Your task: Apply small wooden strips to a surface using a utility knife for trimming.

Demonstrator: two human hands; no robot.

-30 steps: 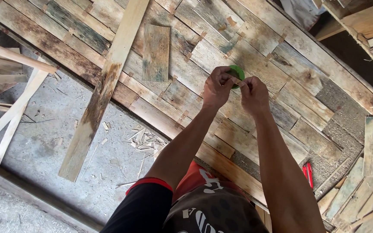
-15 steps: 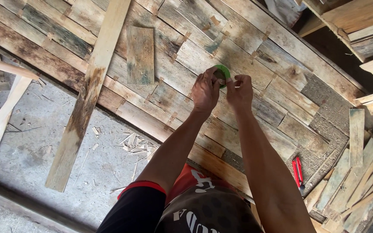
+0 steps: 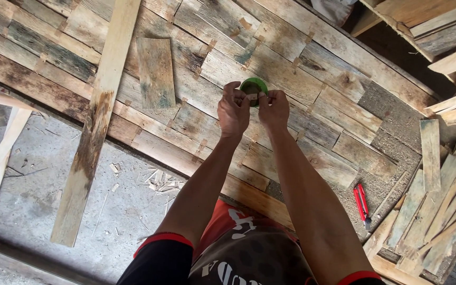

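Both arms reach forward, the left hand (image 3: 233,110) and right hand (image 3: 274,108) side by side, each pinching a green tape roll (image 3: 254,87) above the wooden panel (image 3: 312,68) (fingers curled shut). The hands sit lower in view than half a second ago. A long plank (image 3: 98,113) lies left; red pliers (image 3: 361,203) right.

two hands, left hand (image 3: 233,112) and right hand (image 3: 274,110); one green tape roll (image 3: 253,86); one red tool (image 3: 361,201); one long plank (image 3: 98,113); one short loose board (image 3: 155,72).
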